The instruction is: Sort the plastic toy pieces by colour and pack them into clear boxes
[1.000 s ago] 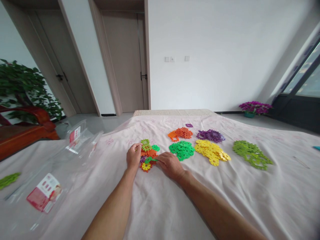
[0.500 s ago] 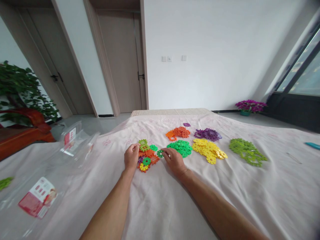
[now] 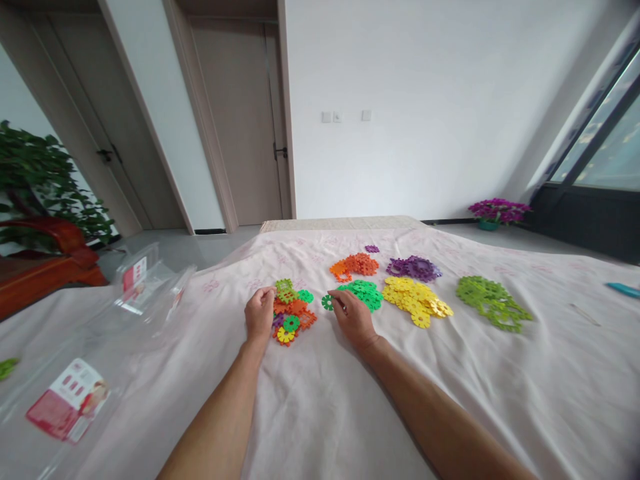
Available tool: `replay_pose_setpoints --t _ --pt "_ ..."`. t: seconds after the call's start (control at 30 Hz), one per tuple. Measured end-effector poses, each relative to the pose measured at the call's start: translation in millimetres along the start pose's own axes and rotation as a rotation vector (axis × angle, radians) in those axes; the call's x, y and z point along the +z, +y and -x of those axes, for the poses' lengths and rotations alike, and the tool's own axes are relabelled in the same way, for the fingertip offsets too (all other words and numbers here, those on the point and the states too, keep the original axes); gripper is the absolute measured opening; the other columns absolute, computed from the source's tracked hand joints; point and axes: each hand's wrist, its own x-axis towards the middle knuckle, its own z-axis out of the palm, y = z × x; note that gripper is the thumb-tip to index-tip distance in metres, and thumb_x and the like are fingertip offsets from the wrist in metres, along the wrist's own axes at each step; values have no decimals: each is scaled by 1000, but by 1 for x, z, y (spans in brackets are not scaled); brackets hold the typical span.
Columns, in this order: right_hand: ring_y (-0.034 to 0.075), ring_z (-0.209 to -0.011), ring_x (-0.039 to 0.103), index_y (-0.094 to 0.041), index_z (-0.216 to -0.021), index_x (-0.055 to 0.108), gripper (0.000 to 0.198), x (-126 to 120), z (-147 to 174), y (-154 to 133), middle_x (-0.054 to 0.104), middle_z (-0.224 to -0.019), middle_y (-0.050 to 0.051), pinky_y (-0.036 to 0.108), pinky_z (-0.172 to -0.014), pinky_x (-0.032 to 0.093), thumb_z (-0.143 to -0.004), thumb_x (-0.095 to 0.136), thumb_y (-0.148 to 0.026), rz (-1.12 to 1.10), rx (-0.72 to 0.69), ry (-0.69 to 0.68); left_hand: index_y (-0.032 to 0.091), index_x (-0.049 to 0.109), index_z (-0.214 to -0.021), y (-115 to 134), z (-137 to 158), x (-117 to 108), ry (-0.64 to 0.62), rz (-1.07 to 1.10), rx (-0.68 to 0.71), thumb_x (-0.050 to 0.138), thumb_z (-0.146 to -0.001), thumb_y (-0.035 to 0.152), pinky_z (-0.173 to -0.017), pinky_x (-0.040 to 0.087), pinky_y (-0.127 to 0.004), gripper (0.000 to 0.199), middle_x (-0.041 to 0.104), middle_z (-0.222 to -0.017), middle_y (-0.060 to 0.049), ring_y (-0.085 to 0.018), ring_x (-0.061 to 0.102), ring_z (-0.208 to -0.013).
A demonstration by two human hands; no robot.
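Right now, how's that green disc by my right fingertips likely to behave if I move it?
The green disc looks thin, so it's probably light for its size. Its notched rim might snag on the rumpled cloth. Though round, it would likely roll bumpily.

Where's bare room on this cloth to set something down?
Between left forearm and right forearm, this side of the mixed pile; also between right forearm and lime-green pile. Crowded: where orange pile, purple pile, green pile and yellow pile bunch, and left, with plastic bags.
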Motion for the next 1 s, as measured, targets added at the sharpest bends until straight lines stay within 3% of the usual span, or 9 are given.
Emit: replay_pose_setpoints --t 0.27,0.5,0.6,0.7,0.8,1.0 --pt "27 -107 50 -22 -120 63 33 -31 -9 13 61 -116 11 43 -96 37 -94 43 -23 291 54 214 23 70 -97 -2 -1 -2 44 -81 -15 47 -84 34 -92 49 -30 28 73 -106 -4 -20 66 -102" --pt "22 -102 54 -25 -116 66 30 -3 5 -27 65 -114 9 37 -89 41 -97 44 -25 132 -276 -214 24 71 -96 -7 -3 -1 21 -142 4 49 -83 33 -91 48 -31 27 73 -107 -3 -21 65 -103" --pt "22 -115 51 -27 -128 59 34 7 10 -43 61 -127 7 38 -95 41 -97 44 -26 108 -375 -313 24 70 -96 -8 -3 0 6 -147 9 49 -83 33 -89 49 -30 27 73 -106 -3 -21 66 -100" --pt "22 -132 40 -28 -138 49 41 11 12 -54 54 -140 3 38 -103 36 -98 43 -23 108 -470 -406 24 70 -96 -8 -3 0 -4 -148 13 48 -83 32 -88 49 -29 27 73 -105 -3 -20 67 -99" --pt "22 -133 40 -29 -134 53 37 12 12 -58 60 -133 2 38 -105 34 -98 44 -27 114 -494 -466 24 70 -96 -7 -3 -1 -11 -149 16 48 -84 32 -88 49 -29 27 73 -105 -3 -20 67 -98" --pt "20 -107 57 -26 -111 67 25 17 10 -55 71 -107 5 33 -93 40 -97 48 -33 105 -505 -443 24 70 -96 -4 -3 -1 -15 -167 8 48 -84 32 -87 48 -30 26 73 -105 -3 -21 67 -99"
